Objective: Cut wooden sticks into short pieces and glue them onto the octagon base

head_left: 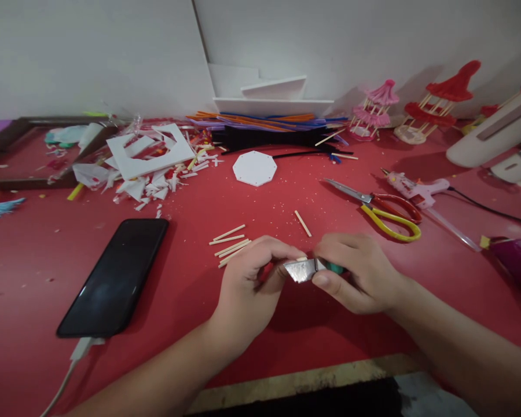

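My right hand (356, 272) is closed round the green handle of a craft knife (303, 270), whose wide metal blade points left. Between the pinched fingers of my left hand (260, 278) is a short wooden stick (301, 259); only a pale end of it shows by the blade. Just beyond my left hand lie several cut wooden sticks (232, 248) in a loose group. One more stick (303, 223) rests alone past the knife. Farther back is a white octagonal foam board (255, 168) with small marks round its edge.
Scissors (373, 208) and a pink glue gun (419, 188) lie to the right. At left is a phone (113, 278) on a cable, with foam scraps (151, 153) behind it. Pipe cleaners (269, 130) are heaped at the wall, near pink (375, 110) and red (438, 104) tiered models.
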A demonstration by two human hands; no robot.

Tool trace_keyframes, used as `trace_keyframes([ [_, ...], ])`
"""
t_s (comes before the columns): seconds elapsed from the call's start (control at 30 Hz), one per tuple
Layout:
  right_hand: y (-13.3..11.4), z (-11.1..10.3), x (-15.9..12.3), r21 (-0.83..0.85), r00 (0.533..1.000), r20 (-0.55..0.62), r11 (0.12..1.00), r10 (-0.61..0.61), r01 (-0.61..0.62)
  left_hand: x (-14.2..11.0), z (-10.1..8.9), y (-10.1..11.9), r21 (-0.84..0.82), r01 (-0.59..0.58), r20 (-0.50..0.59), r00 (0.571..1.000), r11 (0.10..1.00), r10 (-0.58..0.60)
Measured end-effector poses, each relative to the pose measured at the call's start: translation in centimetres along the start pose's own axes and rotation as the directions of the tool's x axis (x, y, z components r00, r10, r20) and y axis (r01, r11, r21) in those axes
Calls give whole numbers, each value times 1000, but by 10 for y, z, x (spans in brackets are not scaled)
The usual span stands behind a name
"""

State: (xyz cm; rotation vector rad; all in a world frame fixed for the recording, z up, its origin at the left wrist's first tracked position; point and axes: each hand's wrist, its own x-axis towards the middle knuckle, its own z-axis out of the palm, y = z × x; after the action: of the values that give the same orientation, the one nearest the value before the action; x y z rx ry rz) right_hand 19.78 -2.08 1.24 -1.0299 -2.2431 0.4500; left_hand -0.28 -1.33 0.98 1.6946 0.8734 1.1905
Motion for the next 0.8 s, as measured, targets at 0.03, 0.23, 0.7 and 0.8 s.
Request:
trace_keyframes([
  [0.03,0,0,0,5,1000,5,1000,-9,9,0,0,0,-1,-3,3,1000,1000,3],
  [0.23,-1,0,0,22,1000,17,1000,-21,21,-1,-1,-1,-2,-11,18,1000,1000,11],
  [0.7,1,0,2,47,999,41,999,-6,4,2,-6,2,125,-95,65,994,988,87],
  [0.8,3,-1,3,-1,998,47,999,39,-39,2,-7,3,157,-84,36,996,984,80],
])
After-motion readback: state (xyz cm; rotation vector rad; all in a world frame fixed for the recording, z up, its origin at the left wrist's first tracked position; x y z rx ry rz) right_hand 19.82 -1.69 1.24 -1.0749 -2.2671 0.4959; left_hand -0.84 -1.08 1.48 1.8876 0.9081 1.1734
